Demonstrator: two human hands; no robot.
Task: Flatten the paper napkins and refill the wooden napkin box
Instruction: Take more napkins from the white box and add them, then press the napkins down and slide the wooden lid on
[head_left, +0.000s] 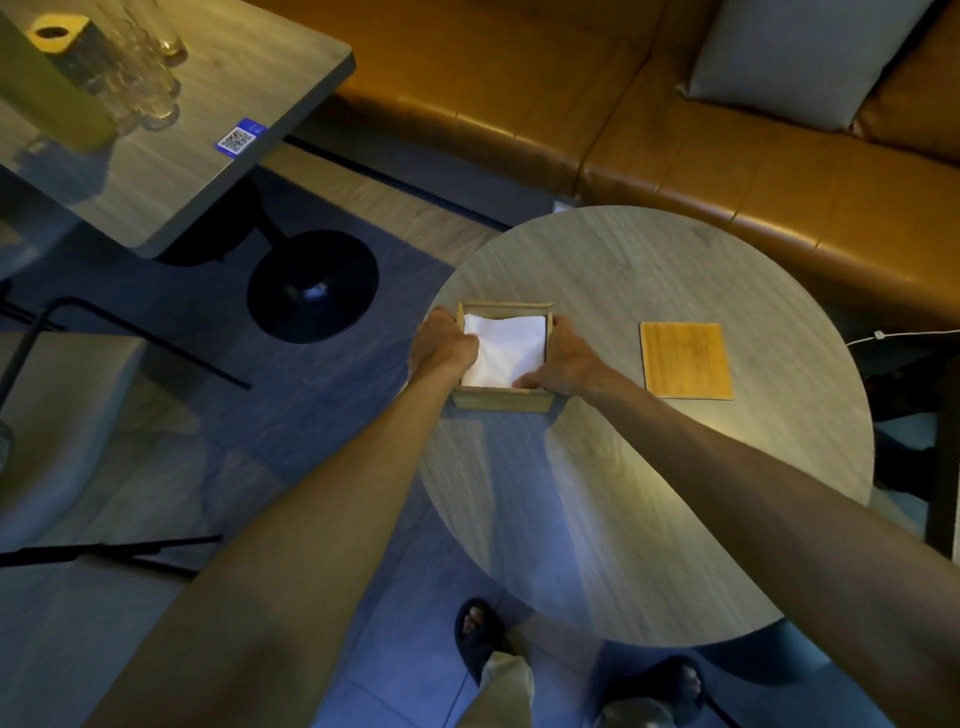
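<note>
Gripping the wooden napkin box at both sides, seen from the head camera.
The left hand curls its fingers over the left wall, tips hidden. The right hand straddles the right wall, thumb on the white napkins inside. The box sits on the round surface, with a square wooden board well apart to its right.

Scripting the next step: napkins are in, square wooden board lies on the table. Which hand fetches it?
Likely right. The board lies right of the box, nearer the right hand; the left hand, at the box's left wall, would have to cross over.
</note>
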